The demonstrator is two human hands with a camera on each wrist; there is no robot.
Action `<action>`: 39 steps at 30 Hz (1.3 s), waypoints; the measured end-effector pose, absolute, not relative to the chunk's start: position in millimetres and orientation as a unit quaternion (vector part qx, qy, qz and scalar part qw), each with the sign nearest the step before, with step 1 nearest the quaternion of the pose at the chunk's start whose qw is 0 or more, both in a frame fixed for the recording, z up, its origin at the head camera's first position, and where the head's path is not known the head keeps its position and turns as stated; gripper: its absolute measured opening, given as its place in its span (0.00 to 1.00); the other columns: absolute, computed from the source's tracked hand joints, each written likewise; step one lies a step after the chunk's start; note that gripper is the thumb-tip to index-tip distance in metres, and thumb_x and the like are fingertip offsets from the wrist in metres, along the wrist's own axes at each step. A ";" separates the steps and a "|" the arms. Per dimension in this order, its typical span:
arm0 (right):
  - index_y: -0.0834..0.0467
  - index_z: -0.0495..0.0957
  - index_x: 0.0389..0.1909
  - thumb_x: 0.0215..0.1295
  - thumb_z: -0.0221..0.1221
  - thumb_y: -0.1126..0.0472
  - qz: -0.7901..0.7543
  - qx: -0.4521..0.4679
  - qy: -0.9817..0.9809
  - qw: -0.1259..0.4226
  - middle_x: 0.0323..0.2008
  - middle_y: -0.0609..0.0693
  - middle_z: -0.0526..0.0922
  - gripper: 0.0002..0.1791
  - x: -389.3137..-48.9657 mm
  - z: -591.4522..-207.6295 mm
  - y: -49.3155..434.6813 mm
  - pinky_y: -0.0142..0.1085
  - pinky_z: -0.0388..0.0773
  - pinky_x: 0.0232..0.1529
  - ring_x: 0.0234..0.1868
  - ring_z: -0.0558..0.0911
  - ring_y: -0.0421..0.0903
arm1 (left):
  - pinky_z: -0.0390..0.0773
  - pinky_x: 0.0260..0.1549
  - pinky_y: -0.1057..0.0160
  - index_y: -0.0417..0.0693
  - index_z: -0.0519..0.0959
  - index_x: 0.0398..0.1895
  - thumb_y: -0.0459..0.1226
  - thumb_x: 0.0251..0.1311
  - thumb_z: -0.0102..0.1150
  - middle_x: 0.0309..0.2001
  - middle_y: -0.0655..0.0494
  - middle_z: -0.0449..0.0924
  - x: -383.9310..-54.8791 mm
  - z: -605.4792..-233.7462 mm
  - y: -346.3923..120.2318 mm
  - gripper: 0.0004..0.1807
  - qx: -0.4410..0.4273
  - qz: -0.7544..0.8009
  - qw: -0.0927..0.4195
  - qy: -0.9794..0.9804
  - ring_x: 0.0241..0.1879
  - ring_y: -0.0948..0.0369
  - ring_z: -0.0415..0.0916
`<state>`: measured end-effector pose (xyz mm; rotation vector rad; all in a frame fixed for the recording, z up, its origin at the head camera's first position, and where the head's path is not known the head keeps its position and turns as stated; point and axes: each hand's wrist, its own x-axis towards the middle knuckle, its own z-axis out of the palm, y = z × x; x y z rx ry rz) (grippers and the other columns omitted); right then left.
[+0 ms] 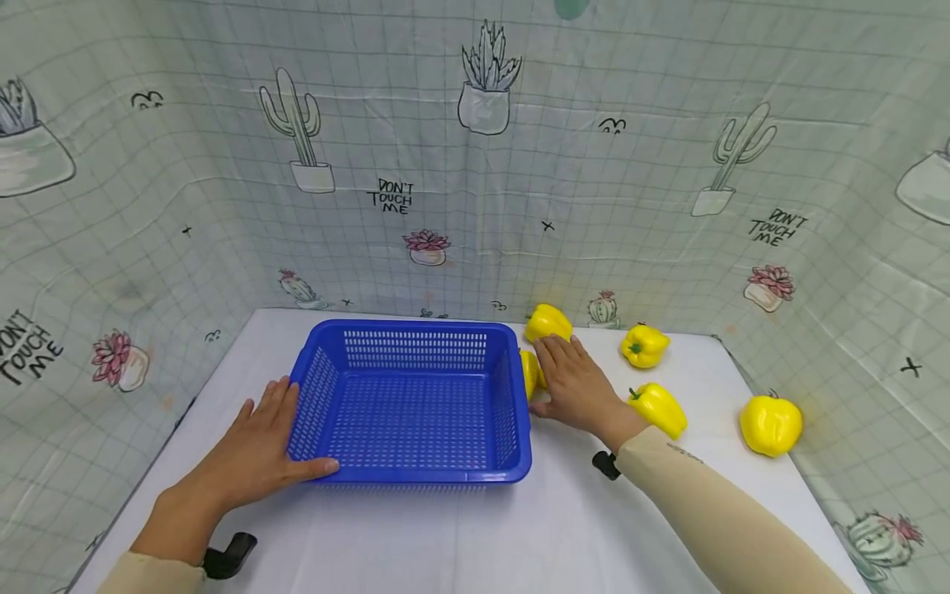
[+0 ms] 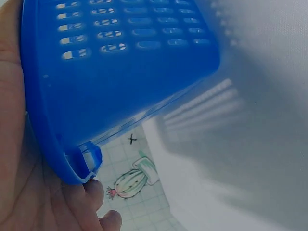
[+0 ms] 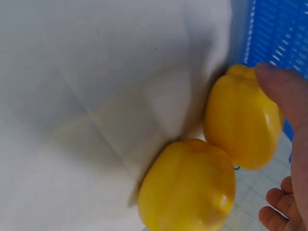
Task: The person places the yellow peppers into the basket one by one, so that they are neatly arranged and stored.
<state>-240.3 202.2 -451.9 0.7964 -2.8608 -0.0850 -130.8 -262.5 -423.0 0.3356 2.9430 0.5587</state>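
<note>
A blue plastic basket [image 1: 416, 421] with slotted walls stands on the white table, with nothing inside. My left hand [image 1: 260, 450] rests along its left rim, fingers extended, thumb lying over the front rim; the left wrist view has the palm against the rim [image 2: 33, 96]. Just right of the basket, my right hand [image 1: 575, 384] reaches over a yellow bell pepper [image 1: 529, 373], partly hidden by the hand. In the right wrist view the thumb [image 3: 276, 79] meets the end of that pepper, while the other fingers are spread apart from it. Another yellow pepper [image 1: 547, 320] lies behind, at the fingertips.
Toward the right lie more yellow bell peppers: one at the back [image 1: 644, 346], one by the right wrist [image 1: 659, 410] and one near the right edge [image 1: 771, 424]. Cactus-print cloth [image 1: 475, 206] walls in the table at the back and sides. Black straps show at both wrists.
</note>
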 end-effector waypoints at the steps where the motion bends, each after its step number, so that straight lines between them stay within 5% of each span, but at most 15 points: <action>1: 0.66 0.60 0.79 0.59 0.72 0.32 -0.032 0.270 -0.959 0.083 0.76 0.65 0.67 0.60 -243.8 -454.8 200.2 0.59 0.54 0.82 0.78 0.65 0.62 | 0.40 0.77 0.26 0.22 0.43 0.81 0.70 0.53 0.69 0.81 0.21 0.39 -131.0 -423.1 -262.5 0.76 0.111 0.184 0.063 0.975 0.81 0.28 0.37; 8: 0.65 0.64 0.74 0.60 0.69 0.32 -0.033 0.276 -0.958 0.072 0.70 0.63 0.72 0.54 -261.9 -468.3 188.4 0.59 0.58 0.81 0.73 0.69 0.63 | 0.40 0.77 0.26 0.22 0.43 0.81 0.69 0.53 0.71 0.81 0.21 0.39 -130.7 -422.1 -261.0 0.75 0.106 0.188 0.064 0.974 0.81 0.28 0.37; 19: 0.66 0.69 0.62 0.66 0.67 0.48 -0.026 0.291 -0.956 0.034 0.59 0.66 0.79 0.34 -278.6 -471.9 179.5 0.62 0.59 0.80 0.66 0.74 0.64 | 0.43 0.77 0.27 0.23 0.43 0.81 0.70 0.52 0.71 0.81 0.22 0.40 -131.2 -421.5 -260.1 0.76 0.101 0.188 0.061 0.975 0.81 0.28 0.39; 26: 0.68 0.68 0.63 0.58 0.76 0.51 0.023 0.281 -0.957 0.065 0.60 0.66 0.78 0.41 -278.4 -463.6 182.7 0.59 0.59 0.81 0.67 0.77 0.63 | 0.42 0.78 0.28 0.24 0.42 0.82 0.70 0.52 0.71 0.82 0.23 0.39 -129.0 -422.0 -261.6 0.76 0.097 0.198 0.067 0.973 0.82 0.29 0.37; 30: 0.67 0.65 0.67 0.55 0.79 0.49 0.032 0.271 -0.958 0.086 0.61 0.65 0.77 0.48 -277.0 -461.0 188.7 0.57 0.66 0.78 0.65 0.78 0.63 | 0.43 0.78 0.28 0.24 0.42 0.82 0.69 0.52 0.71 0.82 0.23 0.39 -128.6 -422.5 -262.1 0.76 0.096 0.200 0.067 0.973 0.82 0.29 0.37; 39: 0.66 0.66 0.64 0.51 0.80 0.49 0.023 0.251 -0.956 0.147 0.57 0.65 0.78 0.47 -276.0 -451.7 206.1 0.55 0.75 0.72 0.60 0.78 0.63 | 0.49 0.76 0.27 0.25 0.43 0.82 0.71 0.51 0.71 0.82 0.24 0.40 -127.1 -422.0 -258.1 0.76 0.097 0.207 0.062 0.972 0.81 0.29 0.40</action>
